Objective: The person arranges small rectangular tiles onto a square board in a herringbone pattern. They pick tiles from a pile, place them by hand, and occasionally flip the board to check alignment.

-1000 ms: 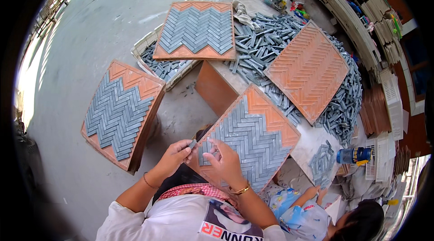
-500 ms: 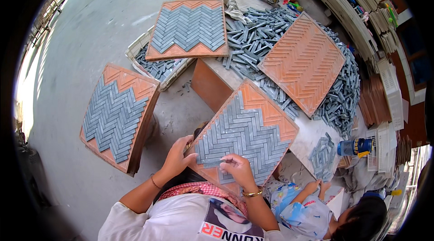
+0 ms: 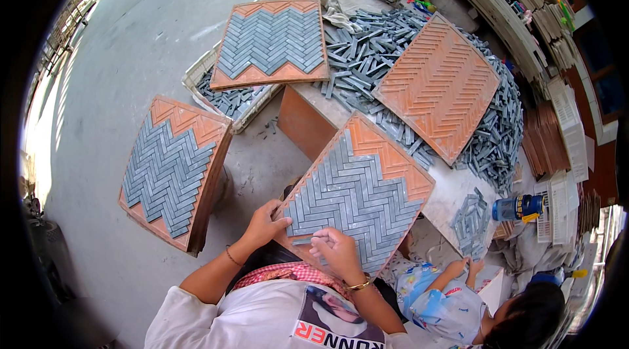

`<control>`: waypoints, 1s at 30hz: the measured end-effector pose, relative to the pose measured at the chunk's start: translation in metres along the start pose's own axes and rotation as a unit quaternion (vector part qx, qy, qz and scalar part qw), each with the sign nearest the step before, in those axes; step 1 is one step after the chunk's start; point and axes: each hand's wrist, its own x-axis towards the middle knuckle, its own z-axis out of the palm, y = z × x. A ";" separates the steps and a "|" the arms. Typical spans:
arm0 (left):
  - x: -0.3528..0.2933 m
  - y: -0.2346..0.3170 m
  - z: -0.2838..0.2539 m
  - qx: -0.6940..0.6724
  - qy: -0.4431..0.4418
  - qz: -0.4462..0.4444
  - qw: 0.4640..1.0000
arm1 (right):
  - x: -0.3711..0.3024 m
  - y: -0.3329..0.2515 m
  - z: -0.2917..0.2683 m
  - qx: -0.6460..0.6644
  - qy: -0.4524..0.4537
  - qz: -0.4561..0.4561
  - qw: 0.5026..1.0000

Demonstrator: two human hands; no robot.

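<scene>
- Centrally, an orange tray (image 3: 386, 152) lies tilted toward the person, its lower corner near the lap; grey strips in a herringbone pattern fill most of it, with bare orange at the top corner.
- Left hand (image 3: 265, 223): closed on the tray's lower left edge, fingers curled over the rim, steadying it.
- Right hand (image 3: 337, 251): rests on the tray's lower part, fingers pinched narrow on a small grey strip (image 3: 303, 241) lying at the pattern's lower edge.
- A loose pile of grey strips (image 3: 367, 54) covers the table (image 3: 452, 185) behind the tray.
- An empty orange tray (image 3: 438, 87) lies on that pile, to the right.
- A second filled tray (image 3: 272, 41) rests across a white crate (image 3: 196, 80) on the left of the table.
- A third filled tray (image 3: 171, 169) sits on the floor, well left of the left hand.
- Another person (image 3: 458, 303) sits at lower right, just beside the table.
</scene>
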 end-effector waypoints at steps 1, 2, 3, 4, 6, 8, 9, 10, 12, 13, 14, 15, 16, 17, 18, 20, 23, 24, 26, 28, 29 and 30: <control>-0.001 0.002 -0.001 0.009 -0.005 0.004 1.000 | 0.000 0.001 0.002 -0.036 0.018 -0.004 0.999; -0.001 0.002 -0.002 0.017 -0.010 0.007 1.000 | 0.001 0.002 0.003 -0.072 0.035 -0.008 0.997; -0.004 0.000 -0.001 -0.014 0.004 0.020 1.000 | 0.001 0.003 0.004 -0.109 0.053 -0.012 0.993; -0.009 -0.005 0.000 -0.045 0.017 0.032 0.998 | 0.002 0.004 0.006 -0.190 0.076 -0.068 0.977; -0.015 -0.007 0.000 -0.045 0.022 0.057 0.997 | 0.004 0.008 0.007 -0.345 0.120 -0.178 0.914; -0.023 0.000 -0.004 0.018 0.005 0.082 0.996 | 0.005 0.011 0.008 -0.394 0.129 -0.214 0.885; -0.026 0.002 -0.003 0.048 0.013 0.087 0.995 | 0.006 0.012 0.010 -0.417 0.130 -0.233 0.869; -0.029 0.004 -0.002 0.080 0.022 0.091 0.992 | 0.005 0.012 0.010 -0.437 0.128 -0.224 0.862; -0.032 0.003 0.001 0.110 0.034 0.077 0.990 | 0.005 0.012 0.012 -0.475 0.123 -0.208 0.846; -0.031 0.001 0.002 0.109 0.037 0.059 0.992 | 0.005 0.009 0.011 -0.456 0.126 -0.202 0.857; -0.031 0.000 0.002 0.108 0.040 0.041 0.992 | 0.003 0.005 0.007 -0.438 0.129 -0.196 0.868; -0.031 -0.001 0.003 0.108 0.039 0.044 0.992 | 0.002 0.003 0.002 -0.419 0.132 -0.188 0.878; -0.030 -0.001 0.003 0.108 0.038 0.046 0.992 | 0.002 0.000 -0.002 -0.403 0.116 -0.188 0.888; -0.030 -0.002 0.003 0.108 0.036 0.049 0.992 | 0.003 -0.003 -0.006 -0.386 0.100 -0.187 0.898; -0.029 0.000 0.004 0.121 0.039 0.050 0.991 | 0.002 -0.004 -0.010 -0.368 0.091 -0.185 0.907; -0.030 0.004 0.006 0.150 0.042 0.054 0.986 | 0.003 0.001 -0.001 -0.421 0.084 -0.256 0.866; -0.030 0.004 0.004 0.131 0.024 0.026 0.991 | 0.005 0.008 0.003 -0.435 0.076 -0.266 0.857; -0.031 0.010 0.007 0.189 0.036 0.041 0.980 | 0.004 0.010 0.002 -0.430 0.074 -0.253 0.864; -0.039 0.033 0.011 0.303 0.063 0.070 0.948 | -0.004 0.002 -0.012 -0.371 0.069 -0.203 0.903; -0.037 0.036 0.012 0.417 0.049 0.201 0.885 | -0.014 -0.004 -0.033 -0.327 0.099 -0.167 0.925; -0.037 0.036 0.013 0.460 0.034 0.244 0.853 | -0.021 -0.006 -0.045 -0.313 0.126 -0.155 0.928; -0.036 0.035 0.016 0.500 0.020 0.286 0.817 | -0.028 -0.006 -0.055 -0.300 0.153 -0.143 0.931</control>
